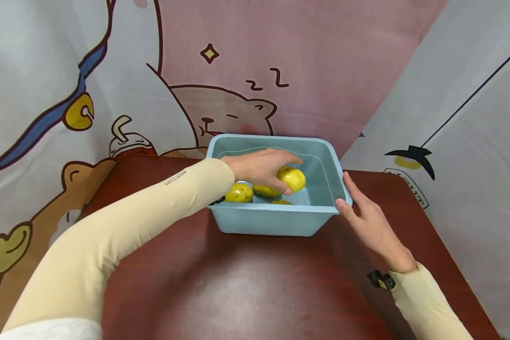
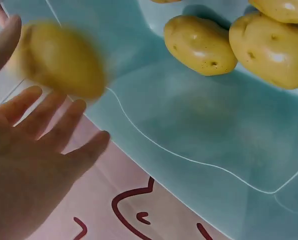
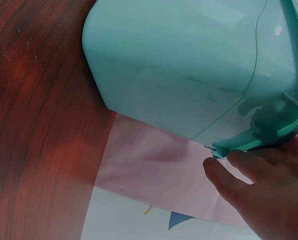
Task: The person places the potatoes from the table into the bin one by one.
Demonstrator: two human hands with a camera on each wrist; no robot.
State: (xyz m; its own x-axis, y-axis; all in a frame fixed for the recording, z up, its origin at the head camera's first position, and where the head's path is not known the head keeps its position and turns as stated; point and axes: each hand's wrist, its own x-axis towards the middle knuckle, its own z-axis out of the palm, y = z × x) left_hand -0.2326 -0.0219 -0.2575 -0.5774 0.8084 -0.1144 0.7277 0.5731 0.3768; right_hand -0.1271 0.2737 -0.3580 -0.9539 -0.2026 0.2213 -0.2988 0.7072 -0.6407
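A light blue plastic bin point(image 1: 276, 222) stands on the table with several yellow potatoes in it, among them one potato point(image 1: 239, 193) at its left end. Inside the bin, my left hand point(image 1: 259, 166) reaches over another potato point(image 1: 293, 180). In the left wrist view that potato point(image 2: 64, 62) is blurred by motion, and the left fingers point(image 2: 64, 125) are spread and extended beside it. My right hand point(image 1: 371, 224) grips the bin's right rim, thumb at the front corner and fingers along the outer side. The right wrist view shows its fingertips point(image 3: 216, 172) at the rim's edge.
The dark red-brown wooden table point(image 1: 238, 288) extends in front of and beside the bin. A printed cloth point(image 1: 323, 61) with cartoon bears hangs close behind the bin and along both sides. More potatoes point(image 2: 271, 50) lie together on the bin's floor.
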